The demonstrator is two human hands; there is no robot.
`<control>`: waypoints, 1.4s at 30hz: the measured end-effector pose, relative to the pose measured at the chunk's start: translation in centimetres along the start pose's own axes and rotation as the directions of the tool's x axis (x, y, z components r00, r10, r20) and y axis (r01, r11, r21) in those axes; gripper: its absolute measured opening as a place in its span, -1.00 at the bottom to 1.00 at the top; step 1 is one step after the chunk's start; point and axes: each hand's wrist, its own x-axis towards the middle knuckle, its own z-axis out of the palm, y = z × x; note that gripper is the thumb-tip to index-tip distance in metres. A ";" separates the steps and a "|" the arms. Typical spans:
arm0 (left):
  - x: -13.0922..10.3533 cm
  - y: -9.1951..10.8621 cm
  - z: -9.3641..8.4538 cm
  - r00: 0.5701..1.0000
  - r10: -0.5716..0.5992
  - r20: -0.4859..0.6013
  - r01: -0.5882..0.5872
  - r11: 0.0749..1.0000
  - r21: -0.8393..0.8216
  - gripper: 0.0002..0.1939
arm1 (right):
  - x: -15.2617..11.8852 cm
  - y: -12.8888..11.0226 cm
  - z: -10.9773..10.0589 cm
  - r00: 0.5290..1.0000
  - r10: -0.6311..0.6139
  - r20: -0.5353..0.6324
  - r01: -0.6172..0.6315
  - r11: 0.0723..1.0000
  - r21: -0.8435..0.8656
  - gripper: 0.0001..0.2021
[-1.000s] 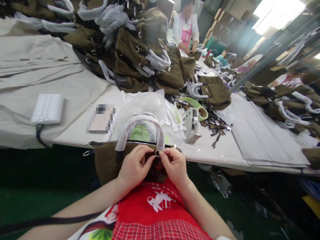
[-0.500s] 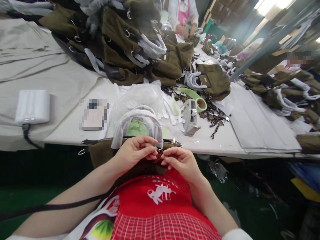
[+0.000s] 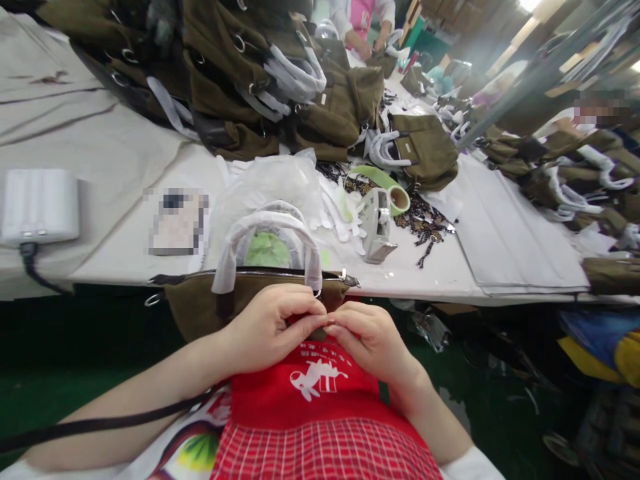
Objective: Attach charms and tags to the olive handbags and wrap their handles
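My left hand [image 3: 275,328] and right hand [image 3: 375,340] meet at the fingertips in front of my body, each with thumb and index finger pinched together. My remaining fingers curl toward the palms, and the backs of both hands face up. My bare forearms angle inward from either side, the left one reaching across at a lower slant, the right one bent more steeply at the wrist.

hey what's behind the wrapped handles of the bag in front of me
Behind the wrapped handles, a light green patch shows through the loop, and crumpled plastic spreads beyond. The bag covers whatever sits lower.
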 end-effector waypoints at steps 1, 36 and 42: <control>0.0 0.0 0.0 1.000 0.012 0.011 -0.012 1.000 0.021 -0.76 | 0.0 0.0 0.0 1.000 -0.004 0.016 0.004 1.000 -0.012 -0.80; -4.2 -4.6 -2.1 0.868 -0.481 -0.118 0.437 0.856 -0.276 -0.59 | -0.2 4.0 3.1 0.839 0.544 -0.024 -0.534 0.831 0.154 -0.79; -4.0 -3.8 -1.9 0.877 -0.455 -0.158 0.429 0.887 -0.172 -0.60 | 0.7 4.4 6.4 0.791 0.612 -0.032 -0.564 0.747 0.352 -0.76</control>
